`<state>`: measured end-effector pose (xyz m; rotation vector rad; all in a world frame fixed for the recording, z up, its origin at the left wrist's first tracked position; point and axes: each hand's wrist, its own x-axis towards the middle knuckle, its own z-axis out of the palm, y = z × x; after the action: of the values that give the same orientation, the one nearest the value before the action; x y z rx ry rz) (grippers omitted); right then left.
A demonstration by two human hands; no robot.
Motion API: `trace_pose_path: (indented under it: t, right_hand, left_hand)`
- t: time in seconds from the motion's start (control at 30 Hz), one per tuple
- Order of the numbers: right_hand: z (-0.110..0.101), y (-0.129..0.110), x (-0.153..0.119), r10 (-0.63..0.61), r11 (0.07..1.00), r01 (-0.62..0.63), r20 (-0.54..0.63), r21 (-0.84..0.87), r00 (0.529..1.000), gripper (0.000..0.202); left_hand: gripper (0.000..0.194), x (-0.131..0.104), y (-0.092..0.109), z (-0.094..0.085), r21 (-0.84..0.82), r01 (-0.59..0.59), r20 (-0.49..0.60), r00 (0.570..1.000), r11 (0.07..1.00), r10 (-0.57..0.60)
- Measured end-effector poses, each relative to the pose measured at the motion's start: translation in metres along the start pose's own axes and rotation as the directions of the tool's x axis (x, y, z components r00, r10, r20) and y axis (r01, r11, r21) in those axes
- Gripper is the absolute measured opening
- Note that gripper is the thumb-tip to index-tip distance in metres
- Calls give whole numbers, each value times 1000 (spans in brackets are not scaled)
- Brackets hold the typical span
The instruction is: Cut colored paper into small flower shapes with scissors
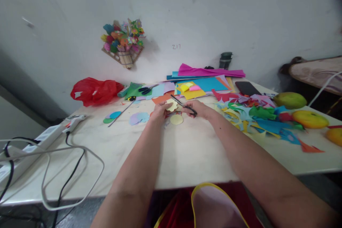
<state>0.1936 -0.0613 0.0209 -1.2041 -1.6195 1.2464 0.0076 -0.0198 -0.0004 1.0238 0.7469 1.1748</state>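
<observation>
My left hand [159, 109] pinches a pale yellow paper flower [172, 104] with a scalloped edge, above the middle of the table. Black-handled scissors [190, 109] are in my right hand [198, 108], their blades pointing up and left beside the flower's right edge. Just below the flower, a round pale yellow paper piece [176, 119] lies on the table. To the left of my left hand are scalloped lilac and light blue paper pieces [139, 118].
Colored paper scraps [263, 113] and mangoes [310, 119] cover the right side. Paper sheets [211, 84], a phone [247, 88], spare scissors [144, 90] and a red plastic bag [96, 91] lie along the back. A power strip [45, 140] with cables is at left.
</observation>
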Motion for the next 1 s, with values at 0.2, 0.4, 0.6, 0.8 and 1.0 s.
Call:
trace_pose_path:
  t: [0.2, 0.4, 0.6, 0.8, 1.0]
  right_hand:
    - [0, 0, -1, 17, 1000, -17, 8, -7, 1000, 23]
    - [-2, -1, -3, 21, 999, -21, 28, -24, 999, 22]
    - [-4, 0, -4, 36, 999, -35, 55, -26, 998, 23]
    - [-7, 5, -2, 14, 1000, -12, 100, -20, 995, 19]
    - [-11, 10, 1, -33, 999, 38, 144, -30, 989, 19]
  left_hand:
    - [28, 0, 0, -1, 31, -25, -3, 1000, 999, 25]
    - [25, -3, 4, 2, 61, -20, -11, 1000, 998, 20]
    - [23, -3, 4, 1, 75, -12, 22, 1000, 997, 11]
    - [24, -3, 5, 0, 74, -8, 44, 999, 997, 4]
    - [27, -4, 5, 0, 73, 32, 60, 998, 997, -36]
